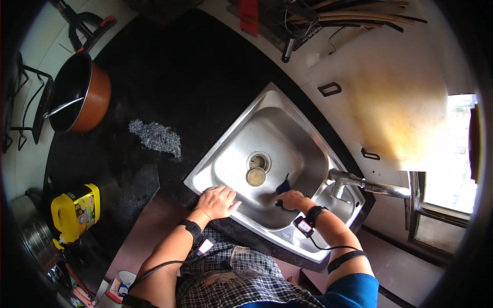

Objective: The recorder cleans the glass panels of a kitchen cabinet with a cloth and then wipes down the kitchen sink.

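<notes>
A dark blue cloth (284, 188) is bunched in my right hand (294, 200), low over the near right side of the stainless steel sink basin (231, 154). My right fingers are partly hidden by the hand's back. On the near left rim of the sink rests my left hand (217, 202), palm down, holding no loose object, its thumb apart from the fingers. Within the basin lies the drain opening (259, 159), partly covered by a round strainer or drain cover (255, 176). To the right of my right hand, a metal faucet (341, 184) reaches over the sink's side compartment (344, 206).
A wire scouring mesh or similar grey scrubber (156, 136) lies on the black countertop (185, 69). Further left stand a brown pot (94, 98) with a utensil inside and a yellow jug (77, 213). A wall rack (292, 27) holds utensils; a window (446, 154) is at right.
</notes>
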Available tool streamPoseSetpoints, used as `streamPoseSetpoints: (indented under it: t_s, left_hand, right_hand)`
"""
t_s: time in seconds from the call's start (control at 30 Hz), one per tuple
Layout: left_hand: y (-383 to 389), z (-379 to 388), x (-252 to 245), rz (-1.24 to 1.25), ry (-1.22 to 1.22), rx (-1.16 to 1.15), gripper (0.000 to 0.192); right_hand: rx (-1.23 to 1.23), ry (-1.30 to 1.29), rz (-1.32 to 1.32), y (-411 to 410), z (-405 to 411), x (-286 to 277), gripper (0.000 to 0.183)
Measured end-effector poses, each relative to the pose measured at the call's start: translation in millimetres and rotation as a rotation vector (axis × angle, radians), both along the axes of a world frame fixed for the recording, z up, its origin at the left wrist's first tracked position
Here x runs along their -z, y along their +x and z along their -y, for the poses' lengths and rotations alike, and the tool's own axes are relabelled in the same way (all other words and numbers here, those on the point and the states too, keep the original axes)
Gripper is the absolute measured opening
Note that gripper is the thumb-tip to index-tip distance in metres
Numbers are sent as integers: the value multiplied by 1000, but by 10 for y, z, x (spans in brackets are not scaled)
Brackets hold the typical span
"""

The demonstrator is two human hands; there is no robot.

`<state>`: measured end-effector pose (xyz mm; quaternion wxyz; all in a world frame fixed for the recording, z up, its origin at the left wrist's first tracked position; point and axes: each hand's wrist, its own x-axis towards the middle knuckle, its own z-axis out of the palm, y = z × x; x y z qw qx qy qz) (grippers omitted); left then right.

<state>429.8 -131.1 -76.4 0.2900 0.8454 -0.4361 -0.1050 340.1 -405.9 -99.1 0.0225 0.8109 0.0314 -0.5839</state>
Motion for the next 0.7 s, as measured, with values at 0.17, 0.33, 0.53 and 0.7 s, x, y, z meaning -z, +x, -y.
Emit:
streamPoseSetpoints:
  t_s: [0.17, 0.33, 0.53, 0.7]
  left_hand:
    - [-5, 9, 30, 38, -40, -26, 28]
    - [24, 127, 14, 30, -67, 12, 27]
    - [8, 142, 3, 1, -33, 19, 25]
    - [-3, 67, 29, 7, -31, 4, 25]
  right_hand:
    - [-69, -82, 650, 569, 393, 186, 24]
    - [-250, 31, 1142, 283, 1091, 946, 24]
    - [199, -301, 456, -100, 652, 1045, 24]
    - [147, 10, -20, -177, -340, 473, 22]
